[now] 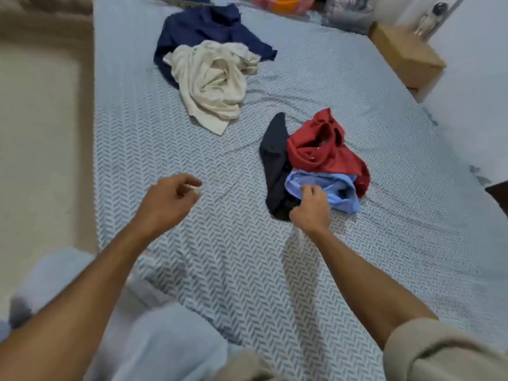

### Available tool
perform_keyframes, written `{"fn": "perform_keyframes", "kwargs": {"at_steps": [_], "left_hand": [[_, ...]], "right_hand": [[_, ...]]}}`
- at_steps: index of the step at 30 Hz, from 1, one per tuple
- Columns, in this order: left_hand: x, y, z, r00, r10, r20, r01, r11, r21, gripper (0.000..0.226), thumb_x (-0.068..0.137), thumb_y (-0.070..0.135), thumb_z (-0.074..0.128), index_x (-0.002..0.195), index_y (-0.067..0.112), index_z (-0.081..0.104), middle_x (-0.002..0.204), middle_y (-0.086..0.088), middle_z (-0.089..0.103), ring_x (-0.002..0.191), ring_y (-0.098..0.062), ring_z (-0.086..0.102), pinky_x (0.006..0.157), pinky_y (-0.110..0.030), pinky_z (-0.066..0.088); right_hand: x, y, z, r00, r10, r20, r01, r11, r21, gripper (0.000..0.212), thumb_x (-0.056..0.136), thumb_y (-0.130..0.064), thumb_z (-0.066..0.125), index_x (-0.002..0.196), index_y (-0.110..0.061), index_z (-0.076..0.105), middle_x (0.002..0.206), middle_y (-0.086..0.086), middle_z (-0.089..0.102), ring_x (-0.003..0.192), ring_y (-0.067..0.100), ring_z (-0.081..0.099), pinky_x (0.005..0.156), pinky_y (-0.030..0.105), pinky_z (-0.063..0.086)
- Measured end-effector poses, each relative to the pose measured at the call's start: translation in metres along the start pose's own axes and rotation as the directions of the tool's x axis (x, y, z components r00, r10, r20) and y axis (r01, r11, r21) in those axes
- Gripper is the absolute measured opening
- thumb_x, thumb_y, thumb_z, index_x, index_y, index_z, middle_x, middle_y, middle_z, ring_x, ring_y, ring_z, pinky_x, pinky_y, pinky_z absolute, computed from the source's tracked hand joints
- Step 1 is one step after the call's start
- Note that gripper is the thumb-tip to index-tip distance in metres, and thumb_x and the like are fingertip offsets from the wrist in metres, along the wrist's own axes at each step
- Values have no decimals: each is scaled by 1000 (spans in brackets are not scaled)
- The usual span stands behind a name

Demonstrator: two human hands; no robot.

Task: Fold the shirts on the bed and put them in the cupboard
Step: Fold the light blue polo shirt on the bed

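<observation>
A crumpled light blue cotton shirt [330, 192] lies on the bed [275, 270], at the near edge of a small heap. Just behind it, touching it, sits a bunched red shirt [324, 149], and a dark, almost black garment [275, 166] lies against the left side of both. The right hand [312, 207] rests on this heap, its fingers curled and pinching the blue fabric at its near left edge. The left hand [167, 202] hovers above the bed sheet to the left, well apart from the heap, fingers loosely curled and holding nothing. Farther up the bed, a rumpled cream shirt [214, 83] lies partly on top of a navy blue shirt [203, 28]. The sheet is pale blue with a herringbone print. A brown cardboard box [404, 53] stands beside the bed's far right edge.
</observation>
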State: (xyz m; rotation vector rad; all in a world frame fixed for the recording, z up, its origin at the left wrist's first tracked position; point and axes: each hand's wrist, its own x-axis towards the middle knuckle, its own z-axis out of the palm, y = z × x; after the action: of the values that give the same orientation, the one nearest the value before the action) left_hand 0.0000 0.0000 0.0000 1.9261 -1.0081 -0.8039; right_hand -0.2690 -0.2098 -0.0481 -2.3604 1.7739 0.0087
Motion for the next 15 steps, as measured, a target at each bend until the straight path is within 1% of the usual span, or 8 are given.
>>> {"fn": "perform_keyframes", "kwargs": {"at_steps": [4, 5, 7, 9, 11, 12, 13, 15], "left_hand": [[2, 26, 43, 994, 2, 109, -7, 999, 46, 13, 95, 27, 68, 106, 29, 72, 93, 5, 74, 88, -12, 73, 81, -34, 58], [4, 30, 51, 991, 11, 130, -18, 998, 55, 13, 95, 27, 68, 107, 28, 73, 93, 5, 74, 87, -11, 73, 82, -34, 58], [11, 39, 59, 987, 17, 162, -32, 996, 87, 13, 95, 30, 67, 107, 31, 72, 95, 6, 74, 86, -8, 72, 82, -32, 58], [16, 48, 65, 983, 19, 183, -44, 990, 131, 14, 95, 33, 67, 107, 33, 72, 94, 8, 74, 86, -5, 71, 78, -28, 55], [21, 58, 70, 984, 44, 175, -66, 990, 126, 12, 94, 32, 67, 105, 33, 72, 92, 9, 74, 84, -4, 70, 74, -27, 53], [23, 66, 73, 982, 65, 176, -86, 989, 120, 11, 94, 32, 67, 104, 33, 72, 91, 10, 74, 82, -5, 70, 73, -26, 52], [24, 73, 76, 981, 77, 178, -98, 989, 113, 11, 94, 31, 67, 104, 33, 72, 91, 10, 73, 81, -5, 71, 73, -25, 53], [29, 89, 85, 975, 87, 206, -108, 990, 90, 15, 94, 30, 69, 108, 29, 71, 95, 7, 74, 81, -8, 71, 72, -23, 53]], "right_hand": [[9, 44, -6, 978, 157, 140, -125, 969, -215, 64, 93, -27, 68, 150, -18, 38, 149, 11, 42, 139, 35, 36, 108, 53, 39], [11, 50, -7, 977, 171, 130, -134, 959, -251, 56, 97, -31, 64, 148, -22, 42, 146, 9, 45, 138, 34, 37, 109, 54, 36], [17, 60, -13, 985, 164, 55, -146, 958, -246, 33, 101, -36, 56, 132, -28, 59, 133, 3, 54, 132, 29, 41, 105, 55, 33], [19, 66, -22, 992, 111, -50, -117, 986, -121, 21, 102, -35, 52, 116, -26, 66, 123, 1, 57, 125, 27, 44, 94, 50, 35], [19, 62, -42, 991, 53, -124, -39, 993, 114, 19, 103, -24, 50, 105, -12, 65, 109, 10, 61, 109, 33, 55, 78, 43, 39], [17, 57, -58, 988, 44, -147, -5, 966, 257, 17, 103, -16, 49, 103, -4, 62, 102, 18, 63, 100, 37, 60, 72, 43, 40], [13, 50, -75, 987, 40, -156, 19, 934, 357, 17, 103, -11, 47, 105, 0, 59, 100, 24, 63, 94, 40, 61, 71, 44, 42], [5, 29, -112, 987, -9, -161, 83, 884, 460, 21, 105, -13, 42, 112, 0, 57, 104, 25, 64, 96, 40, 61, 81, 47, 45]]}}
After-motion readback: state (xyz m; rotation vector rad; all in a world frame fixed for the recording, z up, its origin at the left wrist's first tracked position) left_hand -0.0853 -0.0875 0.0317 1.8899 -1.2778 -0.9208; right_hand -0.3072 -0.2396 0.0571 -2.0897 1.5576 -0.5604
